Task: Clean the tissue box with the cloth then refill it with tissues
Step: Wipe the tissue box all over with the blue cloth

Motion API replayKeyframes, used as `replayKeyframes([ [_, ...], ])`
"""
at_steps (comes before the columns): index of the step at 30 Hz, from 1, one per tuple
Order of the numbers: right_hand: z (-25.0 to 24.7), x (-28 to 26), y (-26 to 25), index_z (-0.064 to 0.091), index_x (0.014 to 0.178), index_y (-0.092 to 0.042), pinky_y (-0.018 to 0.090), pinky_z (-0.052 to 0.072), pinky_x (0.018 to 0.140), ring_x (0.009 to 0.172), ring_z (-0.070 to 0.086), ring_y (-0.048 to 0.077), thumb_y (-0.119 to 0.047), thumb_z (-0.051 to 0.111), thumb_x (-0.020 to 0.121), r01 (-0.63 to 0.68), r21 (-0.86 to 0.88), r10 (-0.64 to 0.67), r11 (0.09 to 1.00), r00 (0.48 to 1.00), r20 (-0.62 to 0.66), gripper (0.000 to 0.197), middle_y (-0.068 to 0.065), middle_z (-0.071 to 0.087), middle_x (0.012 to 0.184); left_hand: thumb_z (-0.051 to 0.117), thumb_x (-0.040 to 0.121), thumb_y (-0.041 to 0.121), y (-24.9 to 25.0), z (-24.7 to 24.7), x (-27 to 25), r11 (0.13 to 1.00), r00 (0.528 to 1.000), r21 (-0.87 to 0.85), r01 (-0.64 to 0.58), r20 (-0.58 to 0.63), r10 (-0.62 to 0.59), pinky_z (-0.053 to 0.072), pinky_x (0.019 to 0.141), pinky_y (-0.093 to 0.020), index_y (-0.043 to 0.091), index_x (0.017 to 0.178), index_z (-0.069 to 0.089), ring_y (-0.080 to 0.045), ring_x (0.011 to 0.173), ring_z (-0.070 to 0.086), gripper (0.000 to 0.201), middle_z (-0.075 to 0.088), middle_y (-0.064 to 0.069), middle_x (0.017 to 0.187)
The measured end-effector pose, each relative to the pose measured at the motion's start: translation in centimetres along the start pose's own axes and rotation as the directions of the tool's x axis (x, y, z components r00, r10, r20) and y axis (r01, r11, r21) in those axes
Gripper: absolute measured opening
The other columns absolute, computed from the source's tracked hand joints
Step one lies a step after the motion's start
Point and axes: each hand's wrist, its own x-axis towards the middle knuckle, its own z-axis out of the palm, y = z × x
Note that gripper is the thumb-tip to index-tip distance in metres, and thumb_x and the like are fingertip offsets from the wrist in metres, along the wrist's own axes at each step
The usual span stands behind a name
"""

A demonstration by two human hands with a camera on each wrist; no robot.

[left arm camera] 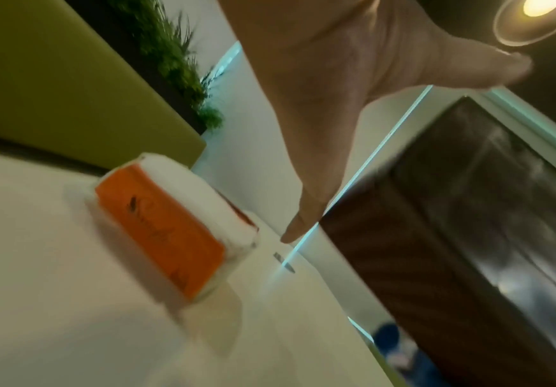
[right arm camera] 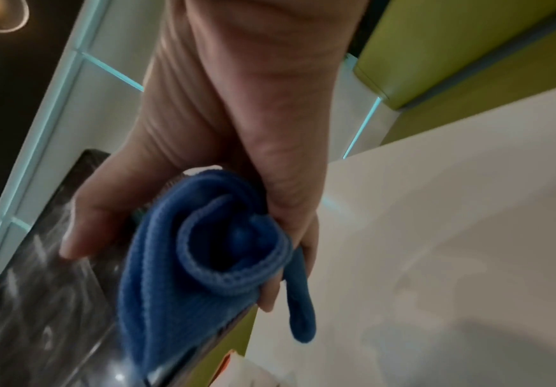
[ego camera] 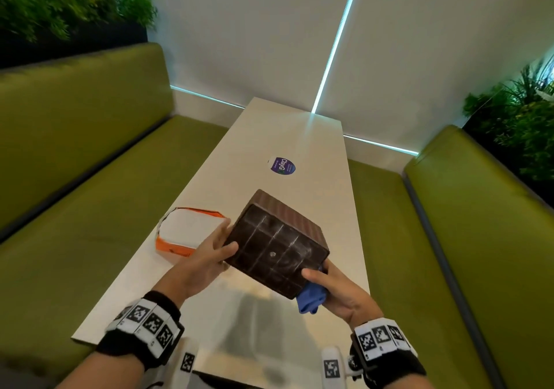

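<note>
I'm seeing my right hand (ego camera: 335,294) clamping the bunched blue cloth (ego camera: 311,300) against the near corner of the tissue box (ego camera: 275,245), which is hanging tilted above the table (ego camera: 299,137). My left hand (ego camera: 207,256) is pinching its other corner. The cloth is padding that hold, so the box could be slipping out and landing on the tissue pack (ego camera: 186,233) just beside it.

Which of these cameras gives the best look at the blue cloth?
The right wrist view: the blue woven cloth appears large, bunched in the right hand. The head view shows a small wad at the dark brown box's corner; the left wrist view, only a blue blur.
</note>
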Motion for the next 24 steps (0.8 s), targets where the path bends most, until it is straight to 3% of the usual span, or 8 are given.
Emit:
replayKeyframes([
  [3, -1.0, -0.3, -0.8, 0.045, 0.135, -0.013, 0.033, 0.056, 0.080, 0.110, 0.066, 0.028, -0.011, 0.089, 0.059, 0.020, -0.118, -0.019, 0.993, 1.000, 0.009, 0.088, 0.013, 0.065, 0.125, 0.094, 0.054, 0.032, 2.1, -0.2, -0.1, 0.992, 0.997, 0.116, 0.055, 0.056, -0.061, 0.025, 0.119, -0.048, 0.036, 0.151, 0.022, -0.017, 0.142, 0.033, 0.121, 0.033, 0.011, 0.154],
  [7, -1.4, -0.2, -1.4, 0.043, 0.138, -0.016, 0.035, 0.053, 0.091, 0.120, 0.060, 0.029, 0.006, 0.074, 0.073, 0.038, -0.241, -0.022, 0.970, 0.998, 0.067, 0.076, 0.010, 0.062, 0.132, 0.086, 0.066, 0.004, 3.2, 1.4, 0.2, 0.933, 0.992, 0.358, 0.041, 0.100, -0.082, 0.046, 0.102, -0.028, 0.048, 0.128, 0.046, -0.015, 0.128, 0.052, 0.086, 0.059, 0.009, 0.133],
  [10, -2.1, -0.2, -2.1, 0.043, 0.140, -0.026, 0.038, 0.054, 0.094, 0.119, 0.061, 0.026, -0.014, 0.087, 0.067, 0.061, -0.257, -0.068, 0.964, 0.997, -0.020, 0.086, 0.005, 0.059, 0.135, 0.092, 0.055, 0.016, 2.5, 1.3, 0.6, 0.932, 1.000, 0.363, 0.004, -0.026, 0.006, 0.050, 0.094, -0.025, 0.045, 0.123, 0.047, -0.015, 0.122, 0.055, 0.087, 0.059, 0.011, 0.129],
  [13, -2.4, -0.3, -3.1, 0.034, 0.145, -0.032, 0.041, 0.055, 0.092, 0.112, 0.064, 0.023, -0.036, 0.085, 0.063, 0.118, -0.348, -0.223, 0.930, 0.934, -0.280, 0.097, 0.001, 0.051, 0.142, 0.095, 0.053, 0.022, 1.4, 1.7, 0.9, 0.913, 0.984, 0.407, -0.039, -0.145, 0.107, 0.050, 0.092, -0.028, 0.037, 0.130, 0.044, -0.015, 0.120, 0.054, 0.094, 0.056, 0.014, 0.128],
  [15, -1.3, -0.2, -3.9, 0.024, 0.151, -0.028, 0.022, 0.054, 0.085, 0.104, 0.061, 0.013, -0.027, 0.069, 0.085, 0.177, -0.532, -0.414, 0.828, 0.833, -0.367, 0.081, -0.002, 0.050, 0.139, 0.095, 0.054, 0.021, 0.7, 2.2, 1.2, 0.891, 0.966, 0.450, -0.055, -0.201, 0.161, 0.052, 0.089, -0.026, 0.036, 0.130, 0.041, -0.012, 0.119, 0.054, 0.094, 0.053, 0.015, 0.127],
  [18, 2.9, 0.4, -4.9, 0.018, 0.153, -0.022, 0.001, 0.041, 0.085, 0.111, 0.054, -0.005, -0.018, 0.055, 0.096, 0.325, -0.724, -0.626, 0.608, 0.757, -0.186, 0.068, -0.016, 0.045, 0.138, 0.095, 0.046, 0.035, -0.4, 4.1, 1.6, 0.751, 0.949, 0.652, -0.104, -0.160, 0.270, 0.052, 0.094, -0.030, 0.038, 0.128, 0.041, -0.006, 0.115, 0.054, 0.098, 0.051, 0.011, 0.126],
  [21, 7.3, 1.4, -4.2, 0.031, 0.146, -0.033, 0.026, 0.040, 0.108, 0.126, 0.045, -0.007, -0.028, 0.051, 0.098, 0.393, -0.806, -0.567, 0.442, 0.819, 0.088, 0.052, -0.023, 0.044, 0.141, 0.090, 0.047, 0.026, -0.6, 6.9, 1.8, 0.673, 0.912, 0.701, -0.236, -0.079, 0.402, 0.053, 0.078, -0.020, 0.035, 0.111, 0.050, 0.000, 0.098, 0.060, 0.076, 0.060, 0.010, 0.108],
  [24, 7.5, 2.2, -4.1, 0.047, 0.133, -0.036, 0.041, 0.043, 0.104, 0.118, 0.051, 0.009, -0.037, 0.048, 0.097, 0.333, -0.884, -0.522, 0.329, 0.844, 0.123, 0.036, -0.015, 0.057, 0.126, 0.086, 0.049, 0.019, -0.6, 7.3, 1.6, 0.689, 0.880, 0.661, -0.296, -0.092, 0.466, 0.055, 0.076, -0.021, 0.036, 0.107, 0.053, -0.005, 0.096, 0.064, 0.069, 0.063, 0.009, 0.102],
])
